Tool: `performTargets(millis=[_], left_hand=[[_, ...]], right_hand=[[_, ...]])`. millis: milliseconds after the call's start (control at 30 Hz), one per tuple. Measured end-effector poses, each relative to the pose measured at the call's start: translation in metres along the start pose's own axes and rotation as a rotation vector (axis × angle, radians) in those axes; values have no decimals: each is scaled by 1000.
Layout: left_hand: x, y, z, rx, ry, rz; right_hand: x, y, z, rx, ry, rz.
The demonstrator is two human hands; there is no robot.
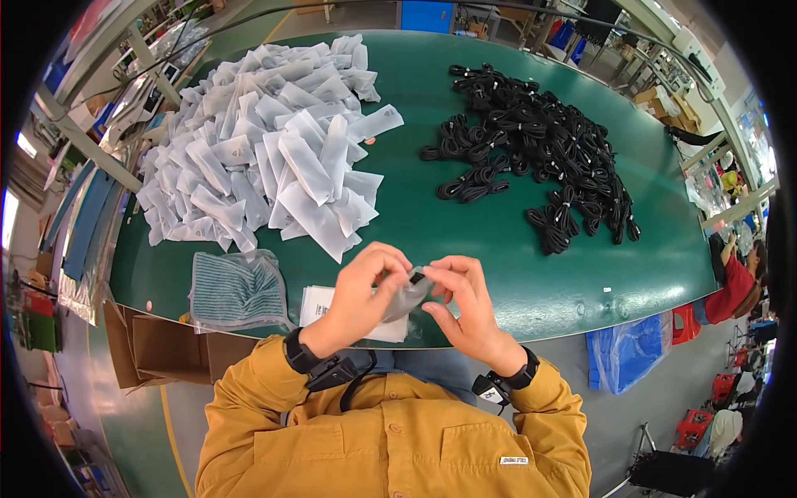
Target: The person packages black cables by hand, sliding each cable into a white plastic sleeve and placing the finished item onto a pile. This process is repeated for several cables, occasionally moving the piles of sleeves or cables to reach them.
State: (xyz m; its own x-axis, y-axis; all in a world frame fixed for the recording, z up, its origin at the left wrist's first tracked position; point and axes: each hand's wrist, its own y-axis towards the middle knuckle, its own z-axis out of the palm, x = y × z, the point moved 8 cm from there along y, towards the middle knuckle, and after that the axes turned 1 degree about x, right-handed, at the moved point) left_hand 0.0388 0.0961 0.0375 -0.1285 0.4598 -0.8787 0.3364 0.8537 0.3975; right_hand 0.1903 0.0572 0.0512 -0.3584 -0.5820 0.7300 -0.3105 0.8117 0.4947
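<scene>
A small frosted plastic bag (402, 308) is between my two hands at the table's near edge, with a small black piece (418, 276) showing at its upper end. My left hand (365, 289) pinches the bag from the left with thumb and fingers. From the right, my right hand (466, 305) has curled fingertips on the bag's upper edge beside the black piece, its thumb held lower. White printed papers (317, 304) lie partly under the bag and my left hand. Whatever else the bag contains is hidden.
Filled frosted bags form a large heap (249, 149) at the left of the green table (407, 183). Bundled black cables (540, 137) are piled at the right. Near left lies a clear bag with teal striped contents (237, 288). Cardboard boxes (170, 344) stand below the table edge.
</scene>
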Motion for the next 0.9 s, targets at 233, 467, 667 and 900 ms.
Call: performTargets(millis=[233,467,667,900], left_hand=[[16,74,-122,-305,-172,-183],[3,-22,-158,-265,670,-87],[37,-133,-170,-227,1020,-267],[57,-147,-169,-326,994,-254]], right_hand=[[-45,8,-51,-184,-499,18],[-173,-36,-148,-136,-1205,400],[-142,-51,-135,-199,-1025,341],[-104,-35,-67,-108,-407,456]])
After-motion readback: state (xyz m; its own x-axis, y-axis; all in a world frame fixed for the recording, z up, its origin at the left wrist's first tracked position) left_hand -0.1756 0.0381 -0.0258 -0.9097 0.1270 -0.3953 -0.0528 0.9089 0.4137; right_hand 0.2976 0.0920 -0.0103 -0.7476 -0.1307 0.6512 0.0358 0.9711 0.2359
